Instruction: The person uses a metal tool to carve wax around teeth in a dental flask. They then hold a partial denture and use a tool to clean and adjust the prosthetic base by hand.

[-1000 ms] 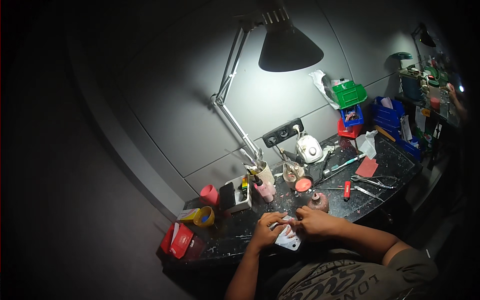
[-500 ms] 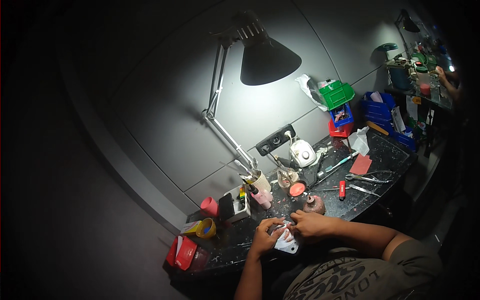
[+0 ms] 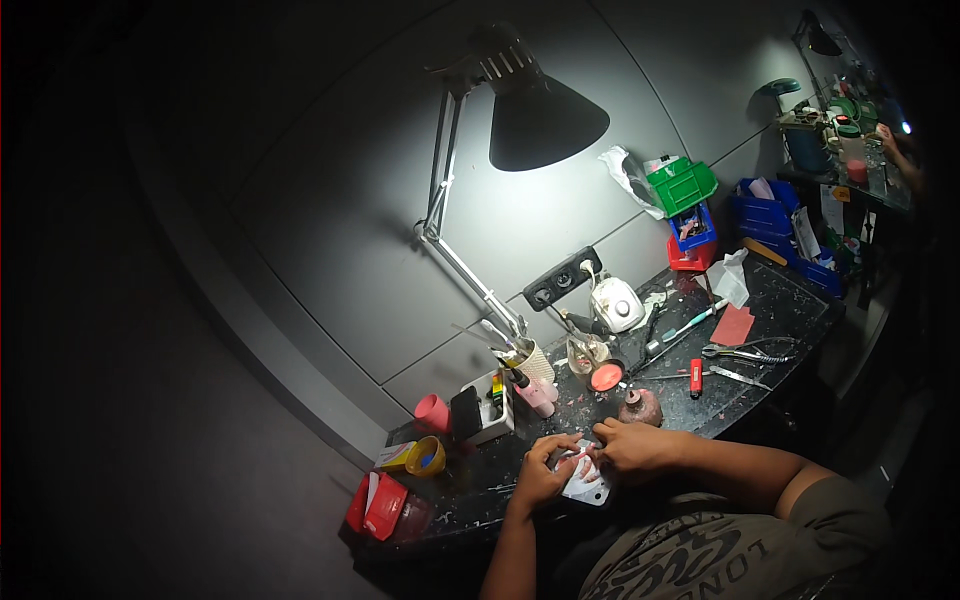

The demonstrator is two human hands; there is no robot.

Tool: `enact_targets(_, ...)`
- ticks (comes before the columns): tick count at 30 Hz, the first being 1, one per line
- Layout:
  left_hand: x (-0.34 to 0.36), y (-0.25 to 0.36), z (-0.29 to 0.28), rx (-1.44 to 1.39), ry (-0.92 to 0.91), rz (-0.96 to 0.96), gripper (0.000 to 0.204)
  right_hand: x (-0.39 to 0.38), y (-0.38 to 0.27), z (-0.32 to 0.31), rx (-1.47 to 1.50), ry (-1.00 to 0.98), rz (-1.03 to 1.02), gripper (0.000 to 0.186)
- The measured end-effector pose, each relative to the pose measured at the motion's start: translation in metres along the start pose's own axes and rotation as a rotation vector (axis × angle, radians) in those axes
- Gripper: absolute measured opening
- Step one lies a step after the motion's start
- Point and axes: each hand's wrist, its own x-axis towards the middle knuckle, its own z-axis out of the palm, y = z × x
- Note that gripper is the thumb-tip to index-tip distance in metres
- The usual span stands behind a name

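My left hand (image 3: pixel 546 474) is closed at the left edge of a pale flat plate (image 3: pixel 588 490) with a hole near its lower corner, its fingers curled over the surface. Opposite it, my right hand (image 3: pixel 634 448) is closed too, fingertips meeting those of the left above the plate. A small pinkish piece (image 3: pixel 585 454) shows between the fingertips. What exactly each hand grips is too small to make out. Just beyond my right hand stands a squat, pink-smeared bottle (image 3: pixel 638 407) with a narrow neck.
A black desk lamp (image 3: pixel 545 125) leans over the speckled dark worktop (image 3: pixel 480 505). Around it are a red lighter (image 3: pixel 696 378), pliers (image 3: pixel 745 353), a pink sheet (image 3: pixel 733 325), a pink bottle (image 3: pixel 537 397) and a yellow cup (image 3: pixel 426 456). Another person's hand (image 3: pixel 888 142) shows at far right.
The whole view has shifted slightly, so everything sits a little farther right. My hands stay together over the plate, and the pinkish piece between them shows more clearly.
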Motion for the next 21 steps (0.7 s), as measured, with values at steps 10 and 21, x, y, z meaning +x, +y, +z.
enact_targets(10,-0.001,-0.002,-0.001,-0.049,0.020,-0.068,0.019,0.002,-0.004,-0.006,-0.030,-0.074,0.019,0.032)
enact_targets(21,0.004,0.003,-0.001,-0.031,0.028,-0.064,0.013,0.000,0.005,-0.001,0.048,0.002,-0.011,0.027)
